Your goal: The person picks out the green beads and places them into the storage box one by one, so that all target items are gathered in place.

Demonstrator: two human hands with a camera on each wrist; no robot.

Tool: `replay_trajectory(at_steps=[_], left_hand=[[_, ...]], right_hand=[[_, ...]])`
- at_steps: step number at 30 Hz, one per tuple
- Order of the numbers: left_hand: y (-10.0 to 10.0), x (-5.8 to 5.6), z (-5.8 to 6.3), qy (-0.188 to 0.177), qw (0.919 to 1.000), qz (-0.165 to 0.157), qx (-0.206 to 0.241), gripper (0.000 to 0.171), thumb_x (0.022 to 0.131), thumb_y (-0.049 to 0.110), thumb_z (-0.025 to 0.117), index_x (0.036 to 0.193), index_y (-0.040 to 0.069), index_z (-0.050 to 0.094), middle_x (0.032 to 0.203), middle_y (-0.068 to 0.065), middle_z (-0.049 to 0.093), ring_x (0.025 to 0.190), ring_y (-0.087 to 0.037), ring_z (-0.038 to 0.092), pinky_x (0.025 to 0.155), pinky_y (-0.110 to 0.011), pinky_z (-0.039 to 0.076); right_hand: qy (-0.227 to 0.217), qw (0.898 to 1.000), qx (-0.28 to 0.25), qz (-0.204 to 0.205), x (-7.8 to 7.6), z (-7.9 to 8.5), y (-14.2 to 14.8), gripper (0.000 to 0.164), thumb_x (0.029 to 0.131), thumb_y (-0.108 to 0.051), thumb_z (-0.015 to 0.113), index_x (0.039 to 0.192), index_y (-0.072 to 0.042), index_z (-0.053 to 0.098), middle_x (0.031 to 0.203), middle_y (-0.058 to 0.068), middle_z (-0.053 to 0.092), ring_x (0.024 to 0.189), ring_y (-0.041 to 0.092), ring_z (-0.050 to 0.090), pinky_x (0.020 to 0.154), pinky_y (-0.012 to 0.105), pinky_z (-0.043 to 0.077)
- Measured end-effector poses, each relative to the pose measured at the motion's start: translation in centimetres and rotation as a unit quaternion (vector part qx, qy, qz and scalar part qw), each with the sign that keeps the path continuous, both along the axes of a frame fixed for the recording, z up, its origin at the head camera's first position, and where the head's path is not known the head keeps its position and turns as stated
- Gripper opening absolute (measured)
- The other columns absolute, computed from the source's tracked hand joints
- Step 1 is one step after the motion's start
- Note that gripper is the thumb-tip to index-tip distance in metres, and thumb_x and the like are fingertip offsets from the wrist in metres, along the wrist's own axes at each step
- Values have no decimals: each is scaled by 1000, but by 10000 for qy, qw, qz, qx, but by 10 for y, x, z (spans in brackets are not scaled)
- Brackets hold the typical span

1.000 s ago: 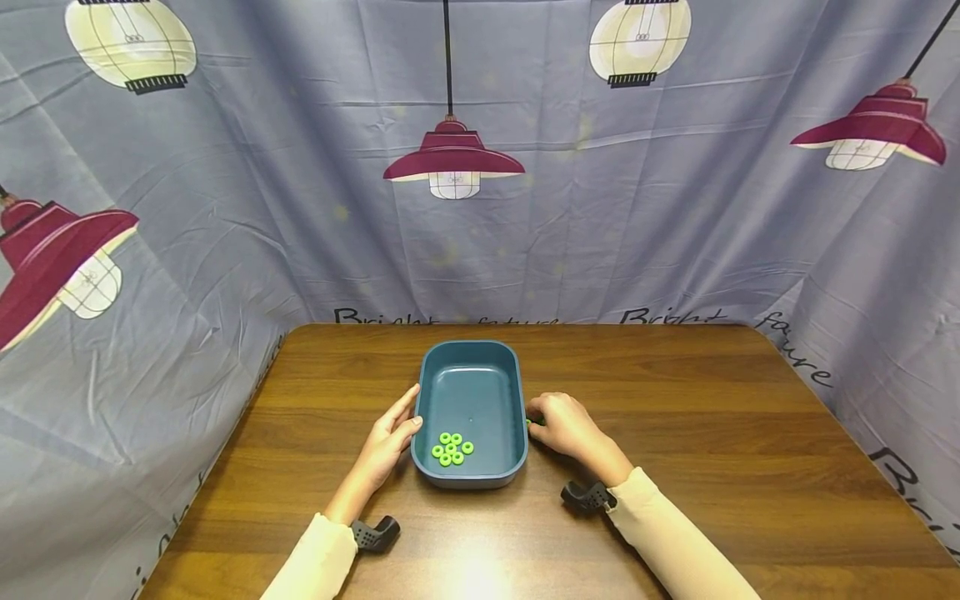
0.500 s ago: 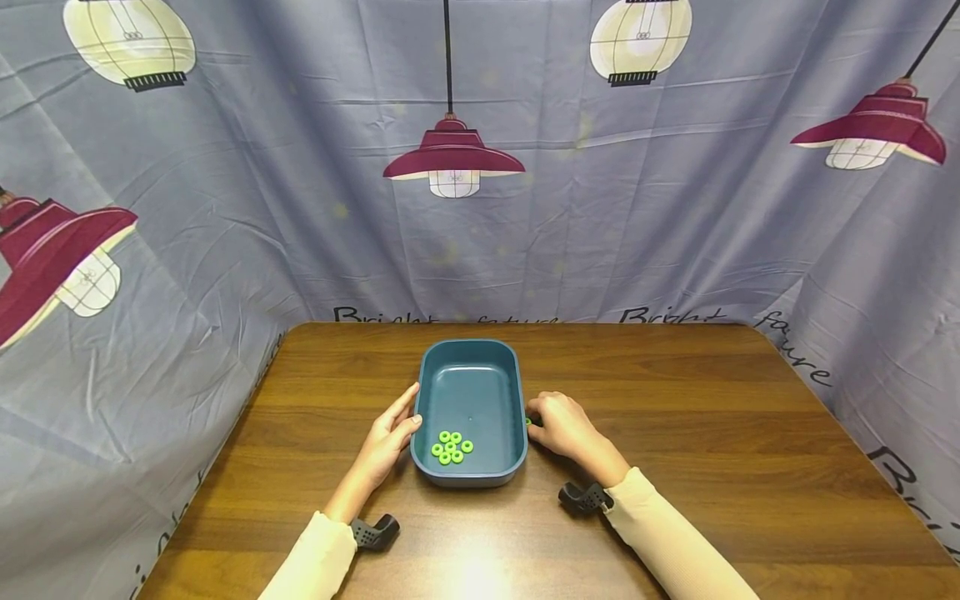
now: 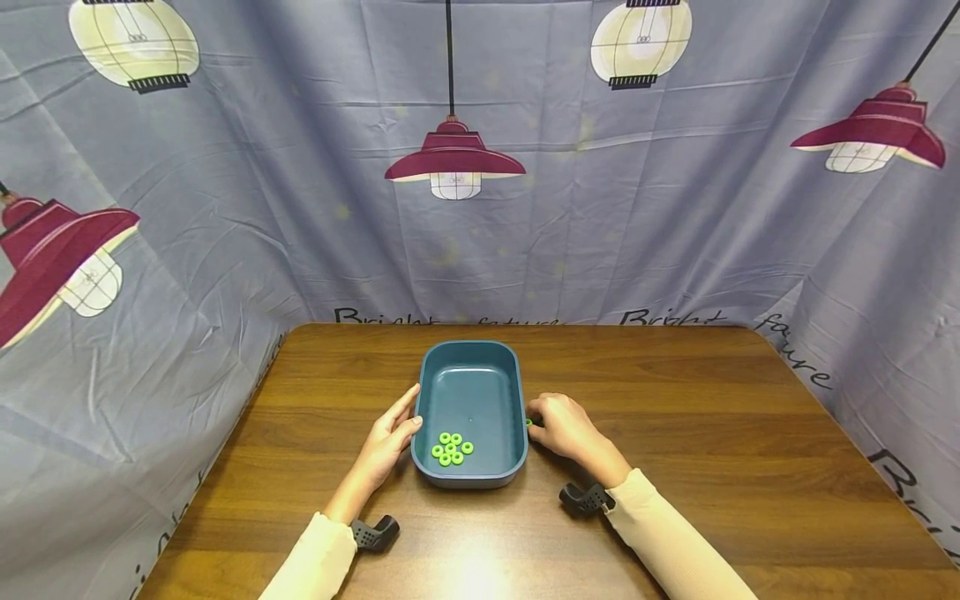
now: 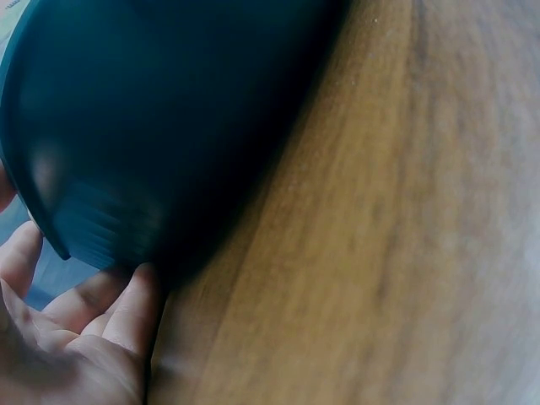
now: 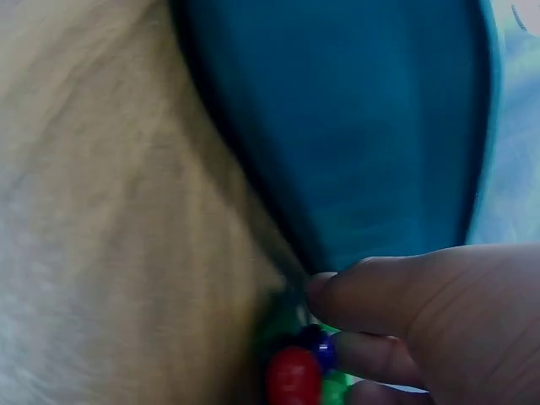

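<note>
A dark teal rectangular tray (image 3: 480, 404) sits in the middle of the table, with several small bright green rings (image 3: 451, 448) in its near left part. My left hand (image 3: 381, 448) rests against the tray's left side, its fingers extended along the outer wall (image 4: 126, 152) and the thumb by the rim. Beside the tray's right wall, my right hand (image 3: 564, 427) is low over the table with curled fingers. It holds a small shiny cluster, with a red round part (image 5: 294, 376), a dark blue part (image 5: 317, 346) and green parts. The fingers hide most of that cluster.
The brown wooden table (image 3: 675, 400) extends to both sides of the tray. A grey-blue curtain (image 3: 480, 250) printed with lamps hangs behind the table and at its sides. Each wrist carries a black camera mount (image 3: 585, 498).
</note>
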State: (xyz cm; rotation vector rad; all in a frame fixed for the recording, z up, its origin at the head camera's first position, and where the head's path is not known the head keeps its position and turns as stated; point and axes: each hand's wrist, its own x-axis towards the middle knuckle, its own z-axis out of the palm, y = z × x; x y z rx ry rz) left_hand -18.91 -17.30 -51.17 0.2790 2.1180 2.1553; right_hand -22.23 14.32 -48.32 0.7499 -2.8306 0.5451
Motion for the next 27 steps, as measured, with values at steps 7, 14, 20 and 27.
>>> replay_trajectory(at_steps=[7,14,20,27], left_hand=[[0,0,1,37,10000,-23,-15,62,103,7,48,161,8,28,167,-24,22,153,-39,26,117,-60,30],[1,1,-1,-4,10000,14,-62,62,103,8,49,161,8,28,166,-24,25,152,-38,27,117,-57,32],[1,2,-2,-3,10000,-6,-10,61,103,8,48,161,9,28,167,-23,23,153,-37,26,117,-58,31],[1,1,-1,23,10000,-12,-26,61,104,8,48,162,9,28,168,-22,22,153,-36,25,117,-57,33]], right_hand=[[-76,9993,-336,-164,-2,17,6,11,80,-11,78,91,-11,77,87,3,76,80,18,71,70,37,57],[79,9977,-625,-239,-3,36,11,11,81,-9,76,92,-11,77,80,1,77,73,13,71,64,32,55],[251,9965,-780,-134,-2,49,7,10,83,-8,74,91,-11,77,79,-1,76,70,9,69,61,27,53],[344,9955,-881,-7,2,60,-12,11,83,-10,77,94,-10,78,85,2,77,70,10,69,61,26,53]])
